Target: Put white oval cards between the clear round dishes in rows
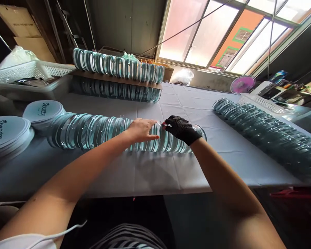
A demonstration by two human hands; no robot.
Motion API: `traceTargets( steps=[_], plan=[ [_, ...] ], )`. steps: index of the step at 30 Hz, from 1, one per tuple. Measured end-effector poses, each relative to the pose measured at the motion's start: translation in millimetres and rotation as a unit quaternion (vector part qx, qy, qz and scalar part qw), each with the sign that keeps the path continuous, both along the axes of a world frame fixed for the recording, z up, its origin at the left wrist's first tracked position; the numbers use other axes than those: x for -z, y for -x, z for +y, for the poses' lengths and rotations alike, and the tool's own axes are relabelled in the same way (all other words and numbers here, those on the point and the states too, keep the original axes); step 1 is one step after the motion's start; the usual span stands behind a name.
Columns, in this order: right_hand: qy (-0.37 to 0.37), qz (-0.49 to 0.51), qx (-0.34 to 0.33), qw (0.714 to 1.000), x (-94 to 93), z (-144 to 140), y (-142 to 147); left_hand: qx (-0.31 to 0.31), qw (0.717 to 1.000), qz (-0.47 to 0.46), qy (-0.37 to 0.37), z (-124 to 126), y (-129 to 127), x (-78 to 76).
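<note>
A long row of round, clear, teal-tinted plastic cases [93, 129] stands on edge across the table in front of me. My left hand [141, 130] is bare and rests over the middle of this row, thumb and fingers apart. Close to its fingertips, my right hand [180, 128], in a black dotted fingerless glove, is closed in a pinch at the top of the row. A small shiny clear bit shows between the two hands; what exactly the pinch holds is too small to make out.
Stacks of white printed discs [9, 133] lie at the left, near a white plastic basket [58, 67]. More cases stand in tiers at the back [119, 67] and lie in rows at the right [261, 135]. A pink fan [242, 84] stands beyond the pale-covered table [155, 176].
</note>
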State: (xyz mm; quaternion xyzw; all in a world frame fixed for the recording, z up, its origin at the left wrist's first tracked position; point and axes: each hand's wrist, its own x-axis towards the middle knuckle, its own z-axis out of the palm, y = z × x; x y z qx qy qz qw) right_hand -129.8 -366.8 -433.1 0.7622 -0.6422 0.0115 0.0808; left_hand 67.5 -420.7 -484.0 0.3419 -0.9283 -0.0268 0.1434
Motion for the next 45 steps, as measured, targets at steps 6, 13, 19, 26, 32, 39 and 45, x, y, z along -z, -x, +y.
traceTargets(
  steps=[6,13,19,26,32,39,45],
  plan=[
    [-0.054,0.149,0.004,0.987,-19.1,-21.1,-26.6,0.015,1.0,0.019,0.012,-2.5,-0.6,5.1],
    [-0.085,0.089,0.02,0.992,-22.1,-34.0,-18.0,0.026,0.999,0.029,0.015,-1.3,0.6,6.7],
    [-0.122,0.101,0.01,0.987,-24.3,-34.6,-18.9,0.031,0.999,0.043,0.011,-0.6,0.6,7.9],
    [-0.09,0.105,-0.076,0.988,-14.8,-46.2,-5.1,0.032,0.999,0.033,0.002,0.4,0.0,4.6],
    [-0.01,0.033,-0.089,0.995,7.6,-34.7,14.3,0.022,0.999,0.023,0.01,2.6,0.8,2.4],
    [0.149,0.016,-0.106,0.983,71.8,44.6,8.4,0.017,1.0,0.016,0.001,3.2,2.7,2.3],
    [0.163,0.06,-0.109,0.979,136.7,73.8,2.1,0.015,1.0,-0.002,-0.01,3.2,2.1,-1.5]
  ],
)
